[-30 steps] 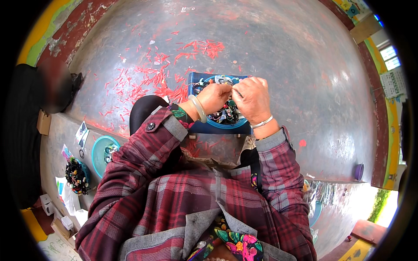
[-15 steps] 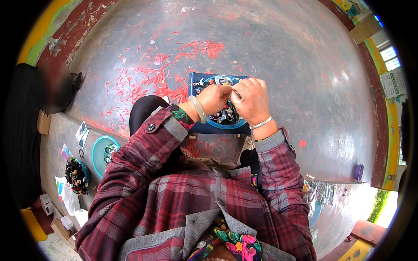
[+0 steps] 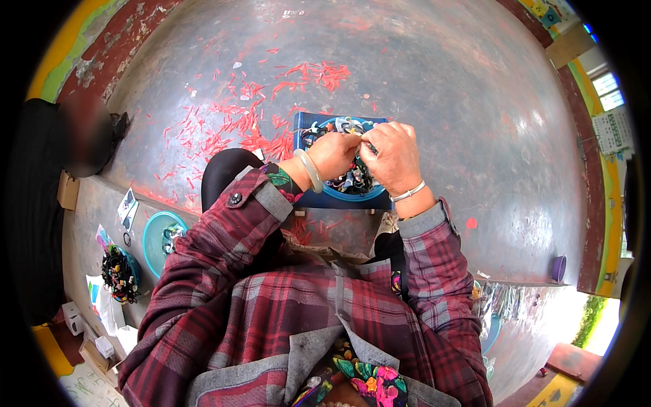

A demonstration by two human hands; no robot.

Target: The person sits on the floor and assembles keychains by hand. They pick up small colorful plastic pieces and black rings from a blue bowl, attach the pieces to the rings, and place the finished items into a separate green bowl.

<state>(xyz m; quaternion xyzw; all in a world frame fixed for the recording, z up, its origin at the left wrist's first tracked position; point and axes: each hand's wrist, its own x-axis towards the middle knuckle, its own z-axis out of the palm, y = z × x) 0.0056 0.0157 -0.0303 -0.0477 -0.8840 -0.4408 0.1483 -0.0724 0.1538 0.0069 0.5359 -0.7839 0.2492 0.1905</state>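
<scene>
My left hand (image 3: 330, 154), with a pale bangle at its wrist, is closed in a pinch over a blue basin (image 3: 354, 197). Fingertips meet those of my right hand (image 3: 395, 159), which is also closed and wears a silver bracelet. Between the fingers a small dark bit shows at the right hand; it is too small and covered to name. The basin holds a heap of small dark bands (image 3: 354, 178) with coloured and white bits that look like hair ties. It rests on a blue stool-like surface (image 3: 305, 123) in front of me.
Red scraps (image 3: 237, 121) litter the grey floor ahead and to the left. A turquoise basin (image 3: 146, 245) and a container heaped with dark bands (image 3: 119, 275) stand at my left. A person in dark clothing (image 3: 41, 203) is at the far left. A purple pot (image 3: 559, 268) stands far right.
My right hand and wrist have shifted very slightly to the right. My left hand keeps its place, and both stay pinched together above the basin.
</scene>
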